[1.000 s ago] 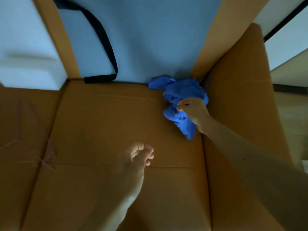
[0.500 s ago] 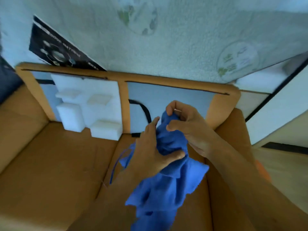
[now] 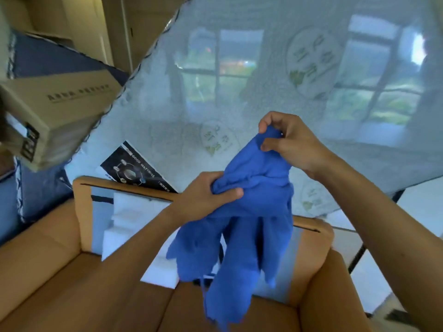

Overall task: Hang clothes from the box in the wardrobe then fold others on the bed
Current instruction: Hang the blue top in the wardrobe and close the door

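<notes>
- Since a second ago the blue garment [image 3: 251,226] has come up from the far corner of the box floor. Only the right hand held it then; now both hands hold it in the air above the box.
- The right hand [image 3: 293,146] is the higher of the two. Its thumb and curled fingers [image 3: 266,121] pinch the top edge of the garment.
- The left hand [image 3: 206,196] is lower and to the left. It grips a bunched fold of the cloth, with the thumb [image 3: 230,194] lying across the front.
- Below the hands the garment hangs loose in several crumpled flaps, and a thin cord dangles near its lower end. It hangs clear of the box walls.
- The big cardboard box [image 3: 60,271] stands open beneath, its far rim passing behind the garment.
- White foam blocks [image 3: 134,212] lean against the far inside wall of the box, to the left of the garment.
- Behind the box is a pale mattress [image 3: 167,130] in a shiny wrap that reflects a window. A dark printed label [image 3: 134,168] sits on it just above the box rim.
- A smaller cardboard carton [image 3: 55,109] sits at the upper left, beside the mattress edge.
- A light floor [image 3: 381,271] shows to the right of the box.
</notes>
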A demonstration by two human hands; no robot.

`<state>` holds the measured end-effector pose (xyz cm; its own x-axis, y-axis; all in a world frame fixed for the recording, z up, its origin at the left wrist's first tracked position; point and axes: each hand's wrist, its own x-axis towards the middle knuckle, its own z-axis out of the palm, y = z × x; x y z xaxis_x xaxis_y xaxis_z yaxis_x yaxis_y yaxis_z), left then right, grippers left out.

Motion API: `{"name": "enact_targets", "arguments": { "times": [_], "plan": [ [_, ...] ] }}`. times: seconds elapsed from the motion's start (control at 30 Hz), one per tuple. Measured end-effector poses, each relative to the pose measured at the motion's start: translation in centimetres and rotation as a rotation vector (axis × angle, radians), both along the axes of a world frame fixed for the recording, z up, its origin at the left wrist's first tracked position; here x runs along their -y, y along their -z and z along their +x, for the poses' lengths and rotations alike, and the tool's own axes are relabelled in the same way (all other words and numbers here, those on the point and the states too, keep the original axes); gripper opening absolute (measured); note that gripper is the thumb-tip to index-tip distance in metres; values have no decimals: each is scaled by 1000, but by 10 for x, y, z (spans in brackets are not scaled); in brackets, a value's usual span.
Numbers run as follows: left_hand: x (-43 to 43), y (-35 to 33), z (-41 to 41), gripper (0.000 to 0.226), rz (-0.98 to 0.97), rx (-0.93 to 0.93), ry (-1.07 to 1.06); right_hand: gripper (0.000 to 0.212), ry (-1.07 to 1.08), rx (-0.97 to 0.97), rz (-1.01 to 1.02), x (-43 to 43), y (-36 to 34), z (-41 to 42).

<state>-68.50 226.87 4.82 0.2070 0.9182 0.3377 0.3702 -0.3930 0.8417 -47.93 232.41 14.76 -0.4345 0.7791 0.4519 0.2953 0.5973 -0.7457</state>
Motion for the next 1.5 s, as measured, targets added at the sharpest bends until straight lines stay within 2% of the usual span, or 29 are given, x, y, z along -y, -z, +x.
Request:
{"name": "enact_targets", "arguments": {
  "times": [0.03, 0.07, 0.1, 0.27, 0.37, 0.4, 0.43, 0.5, 0.57, 0.6, 0.63, 0.67, 0.73, 0.8, 0.9, 1.03, 1.1, 1.17, 1.33, 1.43, 1.5],
  "plan": [
    [0, -18, -7, 48, 29, -12, 10, 27, 47, 2, 12, -3, -6, 1],
    [-1, -34, -14, 62, 51, -8, 21, 27, 84, 3, 23, -6, -10, 2],
    [1, -51, -20, 63, 63, 9, 33, 28, 111, -1, 32, -8, -12, 2],
    [-3, -119, -25, 32, 83, 61, -20, 28, 174, -31, 15, -15, -18, -7],
    [-6, -141, -19, 31, 67, 151, -50, 13, 253, -92, 132, 0, -16, -23],
    [-5, -145, -17, 29, 56, 179, -61, 8, 216, -140, 158, 9, -15, -29],
    [-5, -149, -15, 29, 35, 212, -73, 15, 133, -161, 152, 20, -15, -35],
    [-7, -154, -11, 31, -20, 306, -95, 46, -62, -113, 85, 37, -11, -44],
    [-9, -157, -12, 30, -73, 389, -109, 70, -138, -38, 48, 46, -5, -53],
    [-11, -157, -14, 31, -97, 420, -116, 73, -125, -16, 61, 47, -1, -57],
    [-12, -157, -18, 31, -119, 435, -120, 67, -91, -10, 94, 44, 2, -60],
    [-13, -156, -22, 30, -139, 434, -119, 50, -61, -26, 127, 41, 3, -62],
    [-12, -151, -31, 31, -159, 390, -123, 21, -22, -90, 144, 36, 5, -66],
    [-8, -144, -40, 50, -165, 319, -138, 11, 27, -134, 128, 33, 3, -70],
    [3, -131, -48, 78, -111, 159, -84, 12, 95, -204, 52, 29, 4, -79],
    [16, -114, -46, 97, 19, -100, 48, 14, 109, -255, -111, 19, 0, -88],
    [13, -104, -44, 85, 184, -196, -26, 12, 107, -213, -136, 18, -3, -89],
    [4, -99, -49, 66, 300, -182, -100, 16, 74, -159, -160, 20, -8, -87],
    [-14, -102, -67, 45, 330, -97, -178, 40, 38, -15, -244, 22, -19, -73],
    [-17, -110, -72, 30, 358, -119, -217, 28, 73, 35, -194, 16, -27, -63],
    [-19, -115, -77, 23, 360, -167, -228, 26, 126, -9, -157, 14, -32, -57]
  ]
}}
